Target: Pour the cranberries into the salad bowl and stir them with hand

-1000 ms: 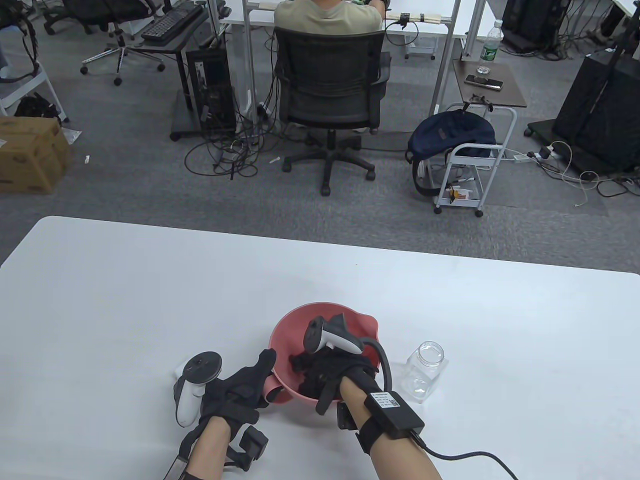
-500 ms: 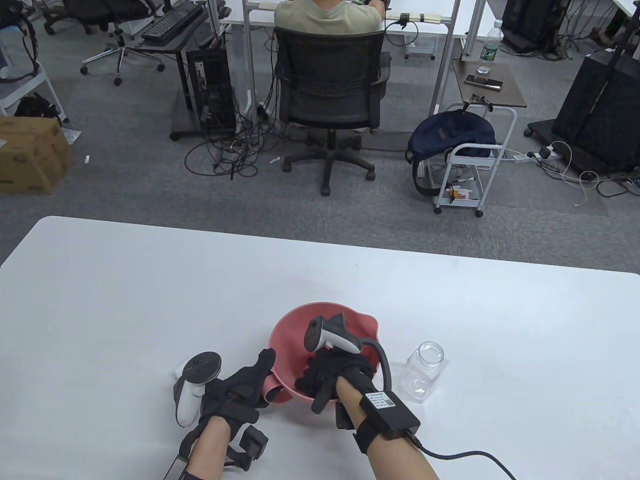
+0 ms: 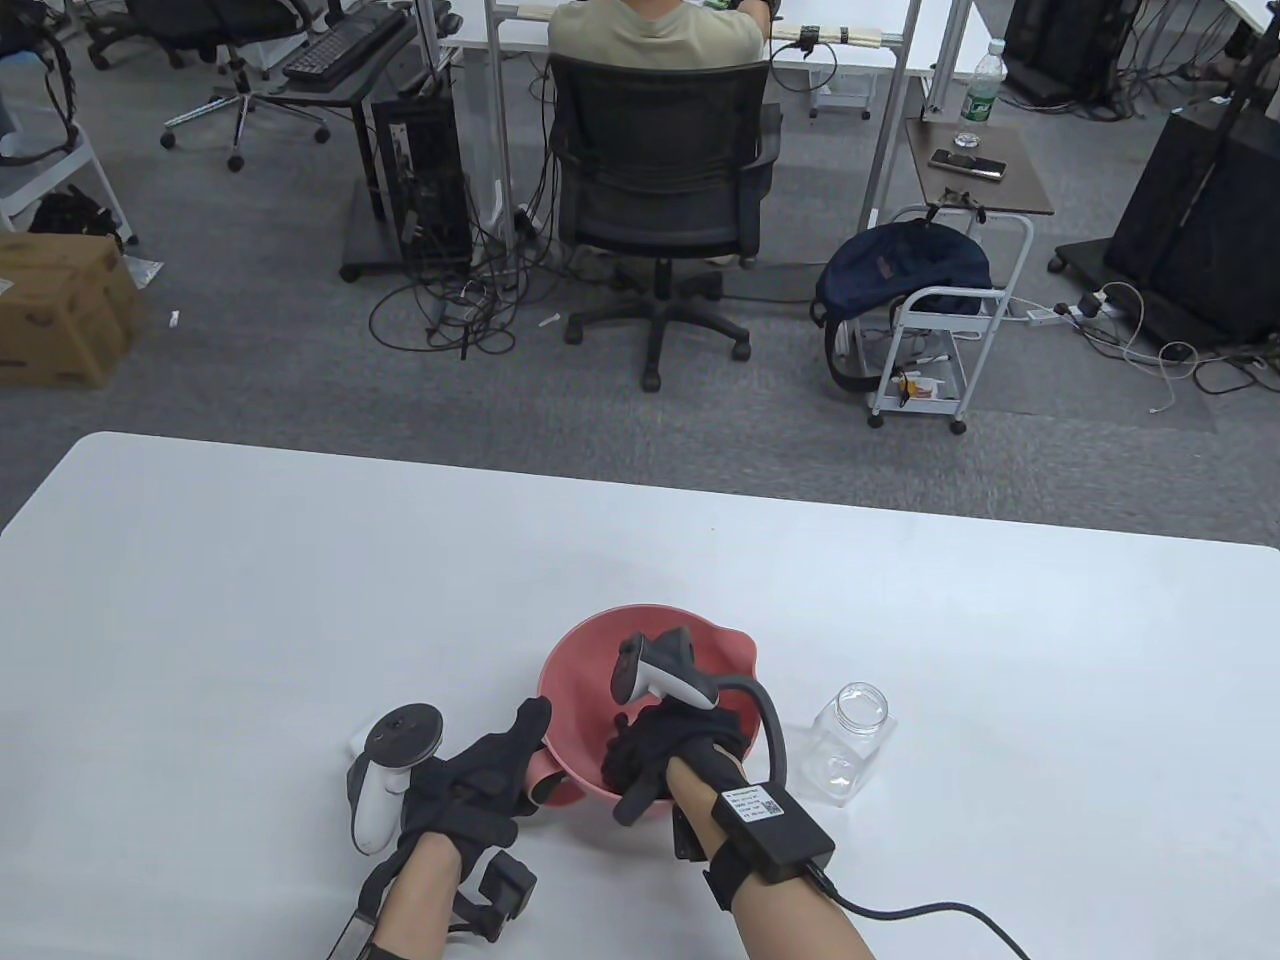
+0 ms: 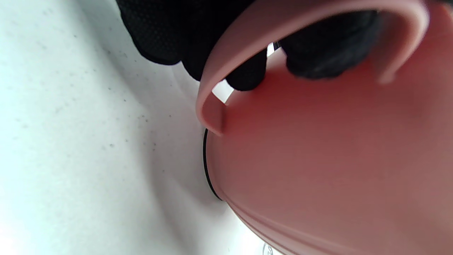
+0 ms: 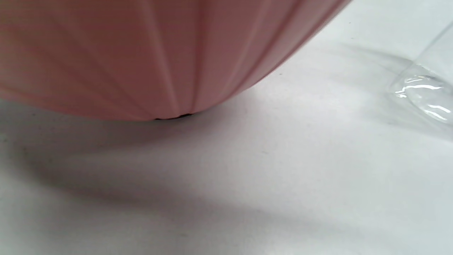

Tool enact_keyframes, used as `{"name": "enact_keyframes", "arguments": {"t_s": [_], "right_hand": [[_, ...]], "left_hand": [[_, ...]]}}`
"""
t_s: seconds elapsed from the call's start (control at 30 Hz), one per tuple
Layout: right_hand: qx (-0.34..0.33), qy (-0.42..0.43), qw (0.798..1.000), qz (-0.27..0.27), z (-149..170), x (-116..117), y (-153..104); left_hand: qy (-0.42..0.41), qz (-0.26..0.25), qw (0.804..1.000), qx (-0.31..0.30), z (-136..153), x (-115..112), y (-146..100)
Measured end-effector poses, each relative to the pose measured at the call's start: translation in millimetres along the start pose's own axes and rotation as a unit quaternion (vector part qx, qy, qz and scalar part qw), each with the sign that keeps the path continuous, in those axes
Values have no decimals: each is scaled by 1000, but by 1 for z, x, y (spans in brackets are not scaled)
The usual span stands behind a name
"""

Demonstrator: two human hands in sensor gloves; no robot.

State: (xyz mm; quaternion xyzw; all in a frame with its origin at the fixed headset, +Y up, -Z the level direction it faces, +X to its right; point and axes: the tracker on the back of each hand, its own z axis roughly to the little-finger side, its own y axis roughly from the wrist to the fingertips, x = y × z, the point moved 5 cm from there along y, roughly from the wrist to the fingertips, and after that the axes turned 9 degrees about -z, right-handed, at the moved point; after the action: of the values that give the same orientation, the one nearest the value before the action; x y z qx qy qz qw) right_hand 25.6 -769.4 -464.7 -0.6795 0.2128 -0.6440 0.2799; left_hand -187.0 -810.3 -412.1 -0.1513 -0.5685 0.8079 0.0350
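Two gloved hands work at the pink salad bowl, which we see near the front edge of the white table, a little right of centre. It is a matte salmon-pink bowl with faint vertical ribs on its outer wall, a pour spout on its far right rim and a loop handle on its near left side. Our left hand grips that handle, fingers curled through the loop in the left wrist view. Our right hand dips into the bowl with fingers bent downward; we cannot tell what they touch, and the cranberries are hidden under it. Just right of the bowl stands a clear glass jar, lid off, upright, not touching the bowl.
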Motion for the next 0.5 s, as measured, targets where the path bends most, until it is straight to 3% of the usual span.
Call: {"name": "enact_keyframes", "arguments": {"t_s": [0.17,0.5], "right_hand": [[-41,5,999,-8,-5,2,2],[-50,2,998,-22,-6,3,4]], "left_hand": [[1,1,1000,-1,0,0,0],[1,3,1000,-1,0,0,0]]}}
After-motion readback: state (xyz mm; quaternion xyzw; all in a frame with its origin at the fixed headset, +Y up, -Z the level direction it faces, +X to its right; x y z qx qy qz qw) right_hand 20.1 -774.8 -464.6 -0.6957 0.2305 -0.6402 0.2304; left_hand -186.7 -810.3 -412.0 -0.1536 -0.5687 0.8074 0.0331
